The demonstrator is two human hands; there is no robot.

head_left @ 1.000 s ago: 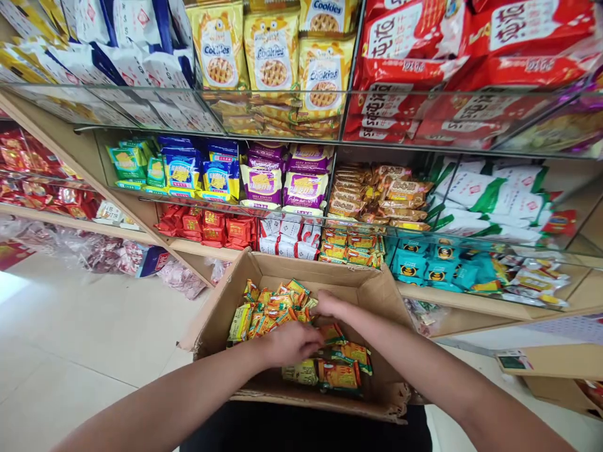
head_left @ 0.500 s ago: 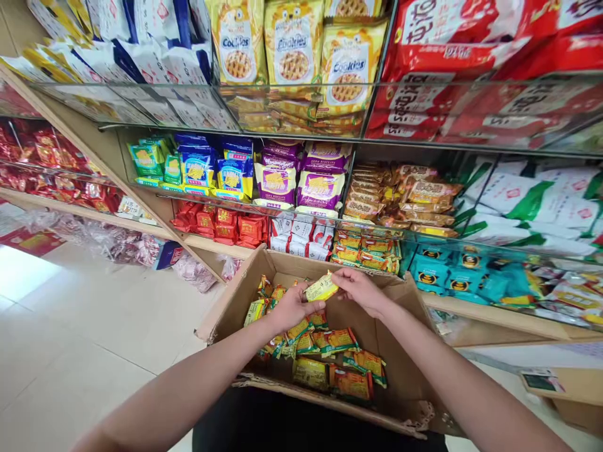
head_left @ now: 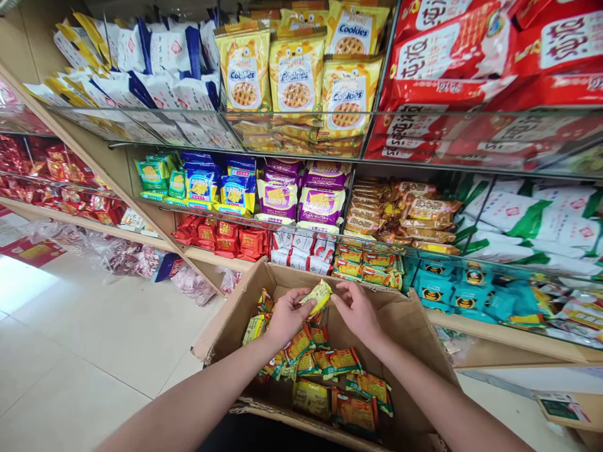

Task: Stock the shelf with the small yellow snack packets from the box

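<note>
Over a cardboard box (head_left: pixel 400 326), my left hand (head_left: pixel 289 315) grips a small yellow snack packet (head_left: pixel 320 296) between thumb and fingers. My right hand (head_left: pixel 355 311) is at the packet's right end, its thumb and fingertips a little apart and close to the wrapper. Several orange and green packets (head_left: pixel 342 362) lie scattered on the bottom of the box below both hands. Among them is a yellow packet (head_left: pixel 311 398) near the box's front side.
Behind the box, shelves with glass fronts (head_left: pixel 292 132) hold cookie bags (head_left: pixel 296 78), purple biscuit packs (head_left: pixel 323 201), red packets (head_left: pixel 252 242) and teal packets (head_left: pixel 433 289). Plastic bags (head_left: pixel 193 282) lie on the tiled floor (head_left: pixel 94 358) at left.
The view has tilted up slightly, so shelves and box sit lower. The fingers of my right hand have loosened from the packet's end, and the packet is tilted more steeply in my left hand.
</note>
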